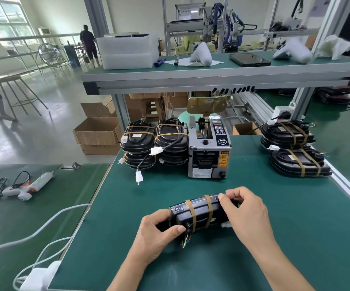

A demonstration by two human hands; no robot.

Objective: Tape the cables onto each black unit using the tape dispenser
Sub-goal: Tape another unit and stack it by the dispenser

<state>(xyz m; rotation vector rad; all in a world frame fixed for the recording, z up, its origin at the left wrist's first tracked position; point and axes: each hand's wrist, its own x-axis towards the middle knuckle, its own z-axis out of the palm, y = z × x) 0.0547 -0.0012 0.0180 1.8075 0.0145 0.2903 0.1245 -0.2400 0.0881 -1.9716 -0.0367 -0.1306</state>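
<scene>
Black unit (199, 213), twice banded in tape, near the tabletop's front edge.
Left hand (159, 232) and right hand (247, 215) grip its ends, fingers curled.

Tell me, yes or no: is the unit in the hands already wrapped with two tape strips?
Yes, the black unit, gripped by the left hand and right hand, shows two brownish tape strips across it.

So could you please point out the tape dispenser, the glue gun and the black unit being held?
tape dispenser (208, 153), head view, on its grey front housing.
glue gun (26, 186), head view, on its white body.
black unit (199, 213), head view, on its dark side between the two tape bands.
</scene>
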